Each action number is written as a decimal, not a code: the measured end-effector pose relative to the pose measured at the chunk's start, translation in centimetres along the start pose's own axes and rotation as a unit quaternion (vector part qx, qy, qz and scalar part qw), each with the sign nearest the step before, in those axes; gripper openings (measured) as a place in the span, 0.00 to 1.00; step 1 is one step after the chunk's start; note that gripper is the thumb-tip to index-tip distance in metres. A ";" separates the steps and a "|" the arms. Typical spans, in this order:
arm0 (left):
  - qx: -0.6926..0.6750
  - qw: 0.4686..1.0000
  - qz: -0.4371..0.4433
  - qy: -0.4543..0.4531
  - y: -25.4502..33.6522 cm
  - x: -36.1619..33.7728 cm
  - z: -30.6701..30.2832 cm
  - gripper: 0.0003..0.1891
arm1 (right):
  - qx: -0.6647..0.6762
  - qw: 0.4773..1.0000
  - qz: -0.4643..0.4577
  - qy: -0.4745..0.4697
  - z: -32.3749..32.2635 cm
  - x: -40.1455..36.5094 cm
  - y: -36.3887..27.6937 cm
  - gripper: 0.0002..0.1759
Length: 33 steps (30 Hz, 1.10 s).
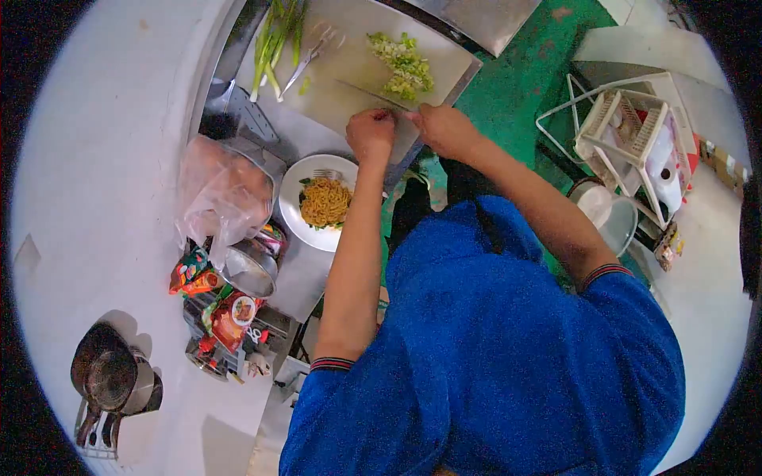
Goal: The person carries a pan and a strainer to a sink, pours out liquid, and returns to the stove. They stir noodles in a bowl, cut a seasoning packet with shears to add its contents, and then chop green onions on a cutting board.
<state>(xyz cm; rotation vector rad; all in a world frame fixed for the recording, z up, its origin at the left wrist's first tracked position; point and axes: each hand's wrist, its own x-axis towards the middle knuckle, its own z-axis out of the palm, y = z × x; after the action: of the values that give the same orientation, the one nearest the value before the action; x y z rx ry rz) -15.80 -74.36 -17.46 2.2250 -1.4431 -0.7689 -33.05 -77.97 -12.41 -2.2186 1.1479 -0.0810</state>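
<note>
My right hand (446, 131) is closed around the handle of a knife at the near edge of a white cutting board (325, 107). The knife's thin blade (369, 94) points left across the board. Beside it, my left hand (371, 135) is curled closed over the board's near edge; what its fingers hold, if anything, is hidden. Chopped spring onion (402, 65) lies in a heap beyond the knife. Whole spring onions (274, 44) rest at the board's left, next to a metal utensil (308, 62) that looks like scissors.
Left of my forearm stands a white plate (290, 208) of noodles (325, 202) with a fork. A plastic bag (226, 194), a metal bowl (248, 270) and packets (234, 317) crowd the left side. Pans (105, 369) hang lower left. A dish rack (635, 135) stands right.
</note>
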 end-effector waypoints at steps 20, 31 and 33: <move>-0.058 0.994 0.053 0.074 0.6 -2.0 0.5 0.08 | -0.054 0.998 0.023 -0.032 0.1 -0.7 -1.0 0.18; -0.030 0.995 0.075 0.064 -0.2 -2.3 1.2 0.09 | -0.104 0.994 -0.013 0.010 2.1 0.3 0.2 0.14; -0.022 0.994 0.077 0.074 -0.6 -2.5 1.7 0.09 | -0.014 1.000 0.002 -0.021 -0.8 -0.5 -1.3 0.24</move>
<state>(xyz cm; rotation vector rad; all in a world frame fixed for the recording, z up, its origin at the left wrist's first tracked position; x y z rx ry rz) -17.26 -71.88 -18.53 2.0619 -1.4889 -0.5675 -32.70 -77.52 -10.92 -2.2326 1.1368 -0.0169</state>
